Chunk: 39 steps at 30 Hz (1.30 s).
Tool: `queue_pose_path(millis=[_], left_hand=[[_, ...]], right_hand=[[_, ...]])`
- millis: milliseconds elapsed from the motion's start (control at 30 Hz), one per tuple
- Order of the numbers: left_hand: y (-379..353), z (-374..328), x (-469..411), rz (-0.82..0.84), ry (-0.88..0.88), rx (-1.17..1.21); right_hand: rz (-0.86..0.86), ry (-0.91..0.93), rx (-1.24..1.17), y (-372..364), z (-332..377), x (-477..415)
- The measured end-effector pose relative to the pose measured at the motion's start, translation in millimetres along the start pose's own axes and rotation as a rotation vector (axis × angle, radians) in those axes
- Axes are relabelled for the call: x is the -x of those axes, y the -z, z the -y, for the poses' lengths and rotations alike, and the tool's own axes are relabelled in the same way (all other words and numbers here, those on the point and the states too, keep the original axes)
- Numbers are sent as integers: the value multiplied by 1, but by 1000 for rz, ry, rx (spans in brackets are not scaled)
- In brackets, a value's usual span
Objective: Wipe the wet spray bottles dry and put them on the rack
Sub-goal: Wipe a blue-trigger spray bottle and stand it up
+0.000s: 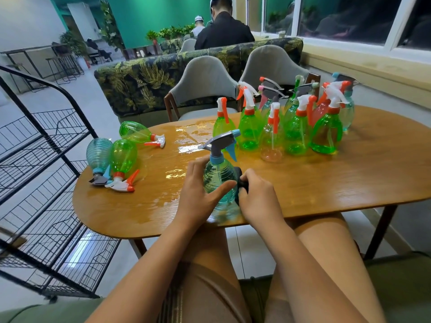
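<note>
While the teal spray bottle (218,176) is standing upright near the front edge of the counter (326,183), the left hand (198,194) is gripping its body, with the thumb lying across the front. The right hand (256,197), just beside the bottle's other side, is pinching a dark cloth (242,183) against it. Well to the left of the left hand, three bottles (121,157) are lying on their sides on wet wood. Beyond the right hand, a group of upright bottles (296,129) is standing close together. Far to the left of both hands, the black wire rack (46,183) is standing on the floor.
</note>
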<state>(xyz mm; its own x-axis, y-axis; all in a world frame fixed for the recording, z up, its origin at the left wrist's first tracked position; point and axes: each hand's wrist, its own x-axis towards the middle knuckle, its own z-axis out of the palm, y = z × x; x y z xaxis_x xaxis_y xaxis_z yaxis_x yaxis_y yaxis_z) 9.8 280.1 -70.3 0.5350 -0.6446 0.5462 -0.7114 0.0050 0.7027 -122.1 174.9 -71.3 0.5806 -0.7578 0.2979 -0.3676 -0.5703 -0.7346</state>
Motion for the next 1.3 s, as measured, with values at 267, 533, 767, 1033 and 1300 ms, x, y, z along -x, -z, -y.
queue_pose_path(millis=[267,533,767,1033,1300], left_hand=[[0,3,-1,6,-3,-22],[1,3,-2,40,-2,-53],[2,0,-1,60,5,-46],[2,-4,0,55,4,-25],[1,5,0,22,33,-17]], right_hand=[[-35,9,-34,-2,-3,1],[-345,253,-103,2,12,8],[-392,346,-145,5,17,11],[-373,335,-149,6,15,11],[-278,197,-110,1,3,3]])
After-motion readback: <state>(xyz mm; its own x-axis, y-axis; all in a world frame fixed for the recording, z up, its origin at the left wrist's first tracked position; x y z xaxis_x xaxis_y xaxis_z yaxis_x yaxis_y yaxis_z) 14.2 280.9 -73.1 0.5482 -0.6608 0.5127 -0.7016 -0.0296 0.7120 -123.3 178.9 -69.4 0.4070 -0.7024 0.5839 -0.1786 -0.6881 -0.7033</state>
